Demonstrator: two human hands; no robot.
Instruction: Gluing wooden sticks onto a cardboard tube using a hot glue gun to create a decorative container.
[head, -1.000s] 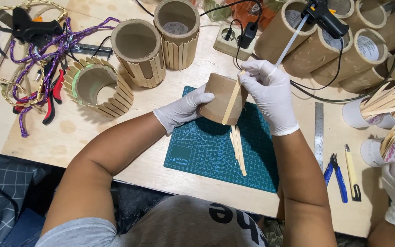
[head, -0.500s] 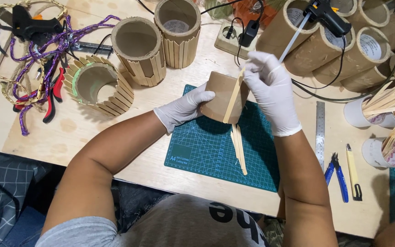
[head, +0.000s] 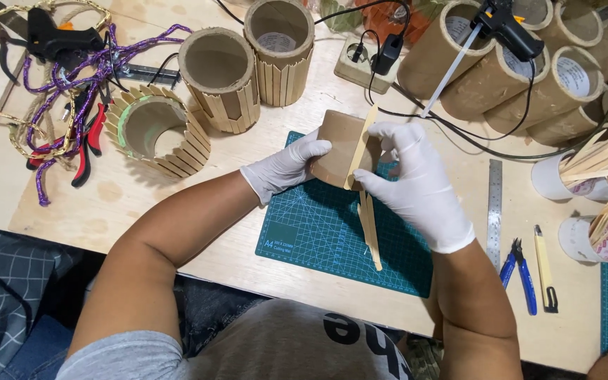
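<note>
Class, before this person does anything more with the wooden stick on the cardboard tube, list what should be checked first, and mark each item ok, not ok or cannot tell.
1. Left hand steadies the cardboard tube: ok.
2. Right hand presses the wooden stick against the tube's side: ok.
3. Stick lies parallel to the tube's axis: cannot tell.
4. Glue under the stick: cannot tell, hidden.
5. Spare sticks on the green cutting mat, close by: ok.
6. Glue gun within reach, resting on the far tubes: ok.
</note>
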